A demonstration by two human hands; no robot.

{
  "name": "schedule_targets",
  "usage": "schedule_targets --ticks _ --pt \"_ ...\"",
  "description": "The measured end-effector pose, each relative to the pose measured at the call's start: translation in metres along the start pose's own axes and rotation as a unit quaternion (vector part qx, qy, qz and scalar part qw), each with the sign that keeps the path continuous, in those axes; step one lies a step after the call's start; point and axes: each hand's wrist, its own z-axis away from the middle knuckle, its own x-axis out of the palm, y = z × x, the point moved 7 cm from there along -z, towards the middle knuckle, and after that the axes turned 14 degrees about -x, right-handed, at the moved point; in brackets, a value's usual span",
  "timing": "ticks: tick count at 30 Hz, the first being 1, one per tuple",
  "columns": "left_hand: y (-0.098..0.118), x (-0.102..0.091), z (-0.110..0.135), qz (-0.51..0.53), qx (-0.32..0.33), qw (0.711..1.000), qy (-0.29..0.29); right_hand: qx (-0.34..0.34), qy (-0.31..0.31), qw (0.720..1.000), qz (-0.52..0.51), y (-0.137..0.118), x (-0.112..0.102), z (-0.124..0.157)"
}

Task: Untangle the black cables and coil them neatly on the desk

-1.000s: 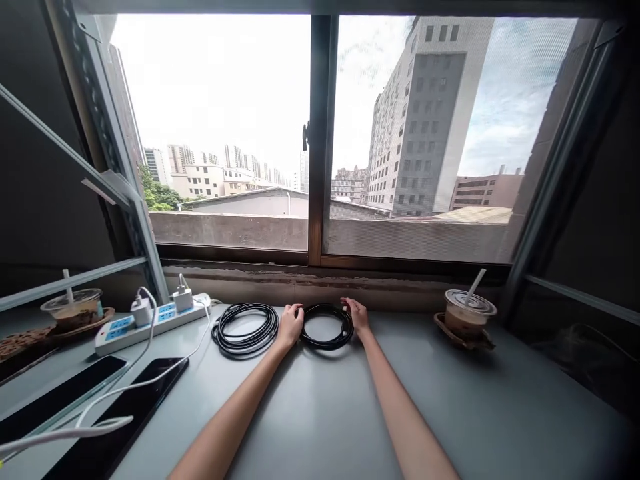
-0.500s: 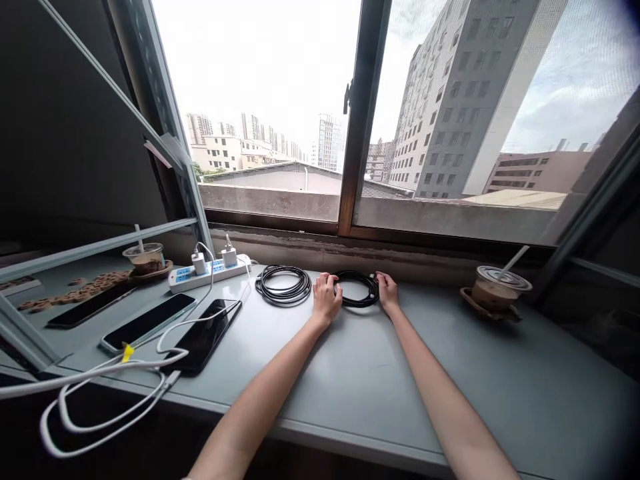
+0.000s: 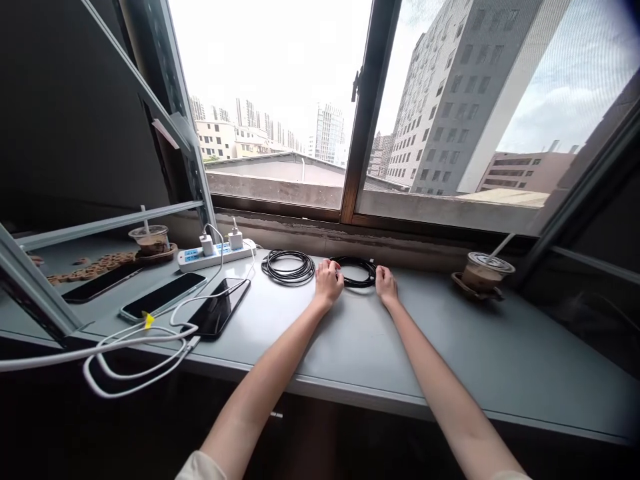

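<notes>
A small coil of black cable (image 3: 356,272) lies on the grey table (image 3: 400,347) below the window. My left hand (image 3: 329,283) rests on the coil's left side with its fingers curled over the cable. My right hand (image 3: 386,283) sits at the coil's right side, fingers bent down onto it. A second, larger black cable coil (image 3: 289,267) lies just left of my left hand, untouched.
A white power strip (image 3: 216,253) with two chargers sits at the back left. Three phones (image 3: 218,307) lie on the left, with white cables (image 3: 135,347) hanging over the table's front edge. Iced drinks stand far left (image 3: 149,240) and right (image 3: 483,272).
The view has pulled back and tilted down, so the table's front edge and more phones show. Both hands stay at the small coil, drawn slightly toward its near side.
</notes>
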Motion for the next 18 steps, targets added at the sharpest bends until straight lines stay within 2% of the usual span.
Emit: schedule_targets --ticks 6,9,14,18 --pt "-0.011 0.007 -0.004 -0.04 -0.035 0.999 0.01 0.013 -0.026 0.995 0.093 -0.006 0.001 0.004" --pt "-0.021 0.01 -0.008 -0.073 -0.064 0.995 0.009 0.03 -0.044 0.988 0.145 0.0 -0.007 0.002" --pt "-0.04 0.002 -0.019 -0.129 -0.112 0.985 0.029 0.045 -0.085 0.969 0.229 0.012 -0.022 0.002" --pt "-0.056 0.003 -0.025 -0.158 -0.147 0.976 0.027 0.03 -0.124 0.954 0.27 0.007 -0.014 0.005"
